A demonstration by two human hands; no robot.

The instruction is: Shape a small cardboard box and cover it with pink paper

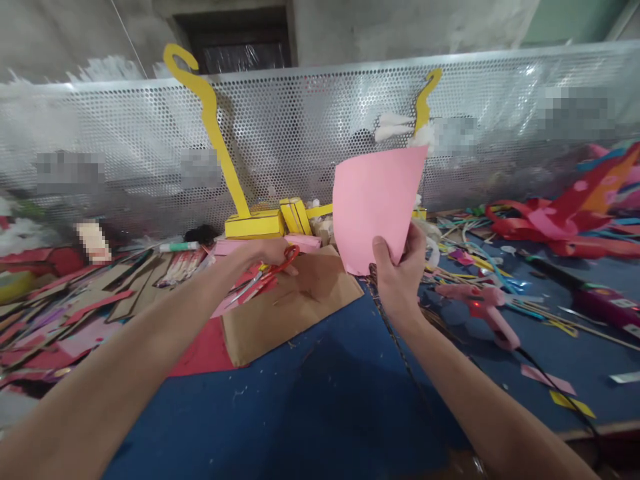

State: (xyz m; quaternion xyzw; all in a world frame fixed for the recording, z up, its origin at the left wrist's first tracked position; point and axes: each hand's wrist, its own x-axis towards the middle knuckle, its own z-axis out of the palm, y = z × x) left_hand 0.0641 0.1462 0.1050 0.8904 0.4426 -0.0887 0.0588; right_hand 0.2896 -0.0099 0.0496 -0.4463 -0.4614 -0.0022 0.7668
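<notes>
My right hand (404, 273) pinches a pink sheet of paper (377, 207) by its lower edge, thumb in front and fingers behind. The sheet stands upright above the table and curves slightly. At the left, my left hand (275, 255) is closed at the red handles of a pair of scissors (267, 273); their blades point down to the left. Beneath the scissors lie a piece of brown cardboard (295, 307) and red paper (205, 350). Some fingers of my left hand are hidden behind the handle loop.
Yellow boxes (254, 224) with a tall yellow hook-shaped piece (220, 143) stand at the back, before a perforated metal panel (295, 133). A pink glue gun (480, 307) with a black cord lies at right. Cardboard and paper scraps (90, 337) cover the left.
</notes>
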